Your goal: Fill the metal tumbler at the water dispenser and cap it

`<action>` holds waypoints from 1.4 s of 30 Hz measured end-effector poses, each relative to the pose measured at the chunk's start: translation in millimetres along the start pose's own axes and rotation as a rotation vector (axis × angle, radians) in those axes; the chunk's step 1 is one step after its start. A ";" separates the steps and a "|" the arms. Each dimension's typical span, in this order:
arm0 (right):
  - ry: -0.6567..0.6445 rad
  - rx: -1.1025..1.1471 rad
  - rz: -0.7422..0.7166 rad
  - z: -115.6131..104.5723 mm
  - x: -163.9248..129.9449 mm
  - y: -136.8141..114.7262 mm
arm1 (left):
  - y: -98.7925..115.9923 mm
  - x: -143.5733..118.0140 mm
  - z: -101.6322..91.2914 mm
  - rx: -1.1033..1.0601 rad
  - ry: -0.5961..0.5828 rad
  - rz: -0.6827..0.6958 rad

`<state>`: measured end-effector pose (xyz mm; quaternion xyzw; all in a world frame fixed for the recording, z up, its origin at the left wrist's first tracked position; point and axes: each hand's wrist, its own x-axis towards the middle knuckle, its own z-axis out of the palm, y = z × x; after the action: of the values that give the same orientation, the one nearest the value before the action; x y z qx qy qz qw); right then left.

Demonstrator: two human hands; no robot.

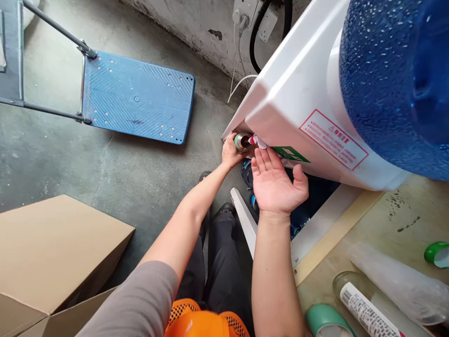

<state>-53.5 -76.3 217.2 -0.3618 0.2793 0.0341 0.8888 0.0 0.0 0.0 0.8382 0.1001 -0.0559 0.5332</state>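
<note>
My left hand (229, 152) is wrapped around a green thermos bottle (238, 142) with its metal mouth uncovered. The bottle's opening sits by the red-marked tap (253, 140) on the front of a white water dispenser (284, 100). Palm up, my right hand (277, 180) has its fingers stretched out and its thumb apart. Its fingertips are at the white tap lever (260, 142), touching it or very near. A big blue water jug (382, 79) stands on the dispenser. Inside the bottle it is dark, and I cannot tell how full it is.
A blue platform trolley (140, 98) stands on the floor to the left. An open cardboard box (59, 252) is at lower left. On the table (393, 210) lie a clear labelled bottle (368, 299) and a green cup or lid (326, 318). Plugs (240, 18) and cables hang behind the dispenser.
</note>
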 end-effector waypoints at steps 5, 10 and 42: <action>0.003 -0.004 -0.004 0.4 0.8 -0.3 | 3.0 -0.1 2.6 0.043 0.073 0.049; 0.055 0.018 0.016 2.5 1.5 -1.2 | 0.6 -3.0 3.5 0.008 0.107 0.111; 0.297 -0.650 0.050 13.6 -52.9 55.0 | 41.0 -71.9 -106.9 -0.137 -0.115 -0.013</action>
<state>-106.0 -19.4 218.3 -0.6198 0.3889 0.0897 0.6757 -62.1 72.1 96.1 0.7945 0.0783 -0.1003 0.5938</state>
